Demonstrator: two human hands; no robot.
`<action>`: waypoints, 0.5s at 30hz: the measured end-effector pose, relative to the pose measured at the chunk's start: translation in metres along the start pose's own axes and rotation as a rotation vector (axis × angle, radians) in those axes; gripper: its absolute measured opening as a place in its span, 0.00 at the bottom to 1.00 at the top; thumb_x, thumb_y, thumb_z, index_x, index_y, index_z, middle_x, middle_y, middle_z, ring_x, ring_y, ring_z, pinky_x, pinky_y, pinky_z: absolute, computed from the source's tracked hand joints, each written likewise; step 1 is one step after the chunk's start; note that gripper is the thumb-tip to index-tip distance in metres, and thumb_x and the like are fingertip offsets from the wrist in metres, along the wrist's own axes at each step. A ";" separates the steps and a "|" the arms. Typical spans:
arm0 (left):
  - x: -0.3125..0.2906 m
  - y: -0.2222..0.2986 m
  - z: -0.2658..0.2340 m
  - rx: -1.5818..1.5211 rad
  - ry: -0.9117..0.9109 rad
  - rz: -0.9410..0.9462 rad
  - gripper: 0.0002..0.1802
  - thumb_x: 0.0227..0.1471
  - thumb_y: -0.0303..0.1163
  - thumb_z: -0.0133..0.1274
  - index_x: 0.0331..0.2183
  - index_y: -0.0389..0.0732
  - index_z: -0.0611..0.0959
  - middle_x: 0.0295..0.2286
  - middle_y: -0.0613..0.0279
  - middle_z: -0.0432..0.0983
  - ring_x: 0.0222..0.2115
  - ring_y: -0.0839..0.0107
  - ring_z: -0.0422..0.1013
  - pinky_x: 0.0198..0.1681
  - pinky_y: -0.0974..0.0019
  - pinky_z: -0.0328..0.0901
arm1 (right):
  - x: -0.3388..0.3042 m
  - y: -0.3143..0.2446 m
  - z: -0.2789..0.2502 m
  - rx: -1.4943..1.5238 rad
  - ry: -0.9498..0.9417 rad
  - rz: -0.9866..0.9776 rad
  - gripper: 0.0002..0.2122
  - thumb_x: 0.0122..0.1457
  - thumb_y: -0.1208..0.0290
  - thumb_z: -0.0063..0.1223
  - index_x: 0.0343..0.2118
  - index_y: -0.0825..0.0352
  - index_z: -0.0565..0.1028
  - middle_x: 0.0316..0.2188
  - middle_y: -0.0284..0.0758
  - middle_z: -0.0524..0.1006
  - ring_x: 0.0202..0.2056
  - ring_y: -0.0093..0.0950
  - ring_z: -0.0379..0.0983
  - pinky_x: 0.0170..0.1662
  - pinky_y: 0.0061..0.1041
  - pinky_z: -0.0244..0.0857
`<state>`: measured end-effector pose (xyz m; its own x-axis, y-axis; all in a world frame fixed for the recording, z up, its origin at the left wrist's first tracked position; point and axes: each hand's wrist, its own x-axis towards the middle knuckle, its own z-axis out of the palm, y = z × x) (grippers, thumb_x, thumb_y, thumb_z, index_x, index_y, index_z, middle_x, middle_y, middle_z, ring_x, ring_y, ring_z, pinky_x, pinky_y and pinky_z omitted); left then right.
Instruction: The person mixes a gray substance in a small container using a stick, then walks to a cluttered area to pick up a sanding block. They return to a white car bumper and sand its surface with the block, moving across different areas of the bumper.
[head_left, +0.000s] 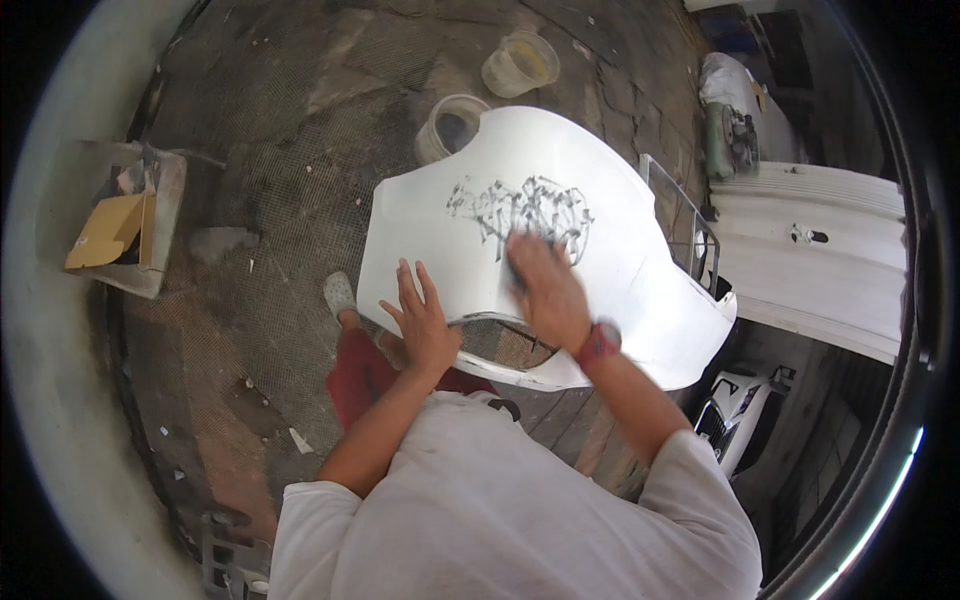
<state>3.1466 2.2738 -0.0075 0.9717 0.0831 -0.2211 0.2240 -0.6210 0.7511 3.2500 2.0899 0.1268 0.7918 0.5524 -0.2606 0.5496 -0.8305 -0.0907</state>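
A large white car body panel (430, 235), probably a fender with a curved wheel-arch cutout, lies in front of me. Dark scribble-like marks (545, 205) cover part of its middle. My left hand (424, 322) rests on the panel's near left part with its fingers spread, holding nothing. Just below the dark marks, my right hand (550, 290) presses on the surface, smeared by motion. Something dark shows along the edge of its fingers, but the hand hides most of it and its kind is unclear. A red band circles my right wrist.
Two pale buckets (520, 65) stand beyond the panel. At left is a bin (160, 225) with a cardboard box (115, 230). A metal frame (690, 220) shows under the panel's right side. Another white panel (810, 255) and a white car part (735, 415) lie to the right.
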 end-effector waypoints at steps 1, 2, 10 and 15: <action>0.002 0.004 -0.006 -0.022 -0.006 0.012 0.70 0.40 0.28 0.72 0.75 0.34 0.47 0.74 0.34 0.36 0.76 0.36 0.41 0.66 0.09 0.38 | 0.027 0.018 -0.009 0.028 0.091 0.108 0.33 0.66 0.61 0.57 0.71 0.70 0.64 0.73 0.46 0.65 0.73 0.47 0.59 0.74 0.54 0.49; 0.001 0.008 -0.009 -0.043 -0.011 0.022 0.69 0.41 0.28 0.72 0.75 0.34 0.47 0.74 0.34 0.36 0.76 0.36 0.41 0.67 0.09 0.38 | 0.049 0.042 -0.012 -0.089 0.217 0.094 0.31 0.67 0.61 0.55 0.69 0.71 0.66 0.71 0.46 0.67 0.72 0.48 0.61 0.74 0.53 0.50; -0.002 0.002 0.000 -0.016 0.012 0.003 0.73 0.39 0.28 0.73 0.76 0.36 0.44 0.74 0.34 0.35 0.76 0.37 0.40 0.67 0.11 0.39 | -0.059 -0.018 0.012 0.044 0.028 0.187 0.38 0.61 0.65 0.60 0.74 0.67 0.61 0.75 0.46 0.62 0.74 0.48 0.58 0.76 0.55 0.46; -0.008 0.002 0.001 0.017 -0.019 0.091 0.73 0.38 0.26 0.72 0.76 0.36 0.42 0.75 0.34 0.34 0.76 0.36 0.40 0.67 0.10 0.38 | 0.034 0.080 -0.020 -0.158 0.260 0.358 0.31 0.69 0.63 0.55 0.71 0.72 0.64 0.74 0.46 0.64 0.74 0.46 0.58 0.75 0.52 0.48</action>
<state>3.1389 2.2710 -0.0042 0.9864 0.0105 -0.1641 0.1329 -0.6384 0.7581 3.3261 2.0434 0.1295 0.9684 0.2494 0.0026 0.2475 -0.9622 0.1140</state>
